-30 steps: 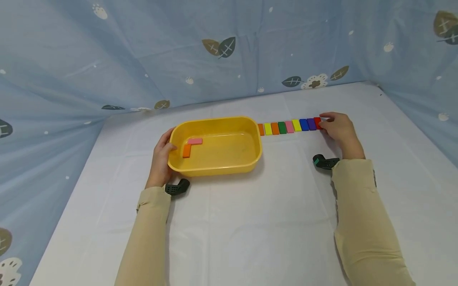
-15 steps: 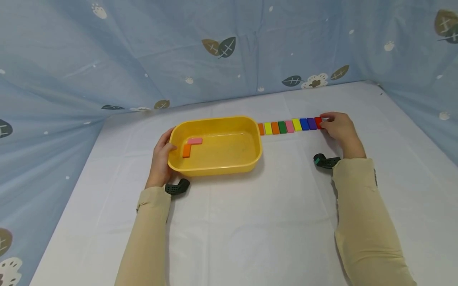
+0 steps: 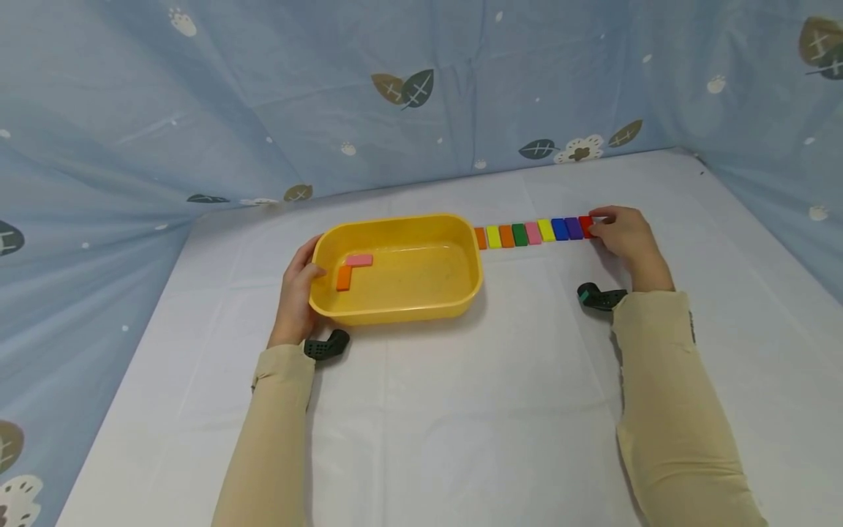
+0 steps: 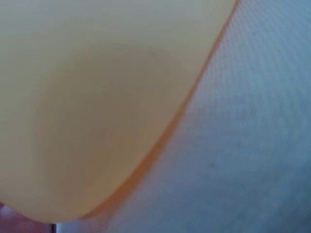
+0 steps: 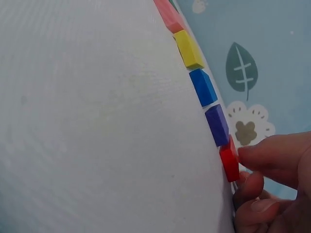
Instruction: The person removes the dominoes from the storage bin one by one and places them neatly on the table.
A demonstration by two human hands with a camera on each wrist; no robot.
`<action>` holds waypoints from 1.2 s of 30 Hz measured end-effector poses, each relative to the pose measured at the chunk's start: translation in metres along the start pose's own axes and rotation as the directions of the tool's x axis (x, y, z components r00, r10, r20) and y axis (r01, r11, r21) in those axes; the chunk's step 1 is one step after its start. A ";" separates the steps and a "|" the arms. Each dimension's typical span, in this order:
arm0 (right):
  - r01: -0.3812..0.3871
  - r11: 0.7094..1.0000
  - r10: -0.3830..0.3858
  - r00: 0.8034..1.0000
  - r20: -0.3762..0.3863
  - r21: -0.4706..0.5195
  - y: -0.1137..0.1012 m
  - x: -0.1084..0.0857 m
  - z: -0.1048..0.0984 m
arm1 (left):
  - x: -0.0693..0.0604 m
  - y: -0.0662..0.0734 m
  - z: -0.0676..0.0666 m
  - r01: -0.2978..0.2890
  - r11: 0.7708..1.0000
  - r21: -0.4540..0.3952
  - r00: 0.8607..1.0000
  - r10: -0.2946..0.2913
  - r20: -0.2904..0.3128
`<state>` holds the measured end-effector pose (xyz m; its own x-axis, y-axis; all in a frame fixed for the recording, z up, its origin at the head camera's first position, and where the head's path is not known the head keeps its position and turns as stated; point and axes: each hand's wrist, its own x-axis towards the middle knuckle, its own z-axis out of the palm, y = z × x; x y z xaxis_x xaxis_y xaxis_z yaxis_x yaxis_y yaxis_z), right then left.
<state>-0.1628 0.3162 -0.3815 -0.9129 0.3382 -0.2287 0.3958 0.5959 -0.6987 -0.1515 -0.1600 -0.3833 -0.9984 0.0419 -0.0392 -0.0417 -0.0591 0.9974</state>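
Observation:
A yellow plastic basin (image 3: 421, 315) stands left of centre on the white-covered table. At its left end my left hand (image 3: 298, 296) holds the rim, thumb over the edge; the left wrist view shows only the basin's blurred wall (image 4: 107, 111). Inside lie a pink domino block (image 3: 359, 260) and an orange domino block (image 3: 344, 278). To the right runs a row of coloured domino blocks, among them a green one (image 3: 519, 235), a blue one (image 5: 203, 88) and a purple one (image 5: 217, 125). My right hand (image 3: 626, 238) pinches the red domino block (image 5: 230, 160) at the row's right end.
A blue patterned cloth (image 3: 329, 102) hangs behind the table and at both sides. Dark camera mounts (image 3: 327, 345) stick out from both wrists near the tabletop. The row's left end meets the basin's right wall.
Very little differs. My right hand and the red domino block have shifted a tiny bit to the right; the left hand and the basin stay in place.

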 end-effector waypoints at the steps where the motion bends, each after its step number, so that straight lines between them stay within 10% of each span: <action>1: 0.005 1.000 -0.005 1.000 0.001 -0.004 0.000 0.001 0.000 | 0.000 0.000 0.000 -0.002 1.000 0.000 1.000 0.002 0.002; 8: 0.032 0.999 -0.033 0.999 -0.026 -0.039 -0.002 0.004 -0.001 | 0.002 -0.002 -0.002 -0.009 1.000 0.002 1.000 0.009 0.001; 16: 0.112 0.993 -0.102 0.972 -0.212 0.033 0.020 0.055 0.010 | 0.004 -0.003 -0.003 -0.014 1.000 0.002 1.000 0.014 0.001; 25: 0.299 0.915 -0.272 0.953 -0.133 0.272 -0.058 -0.021 0.002 | 0.004 -0.002 -0.003 -0.015 1.000 -0.010 1.000 0.015 0.005; 36: 0.519 0.825 -0.533 0.846 0.003 0.222 -0.091 -0.034 0.032 | 0.004 -0.002 -0.002 0.001 1.000 -0.024 1.000 -0.001 0.004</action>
<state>-0.1709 0.2267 -0.3320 -0.9836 -0.0338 0.1771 -0.1697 0.5058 -0.8458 -0.1550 -0.1620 -0.3855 -0.9981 0.0457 -0.0403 -0.0440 -0.0827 0.9956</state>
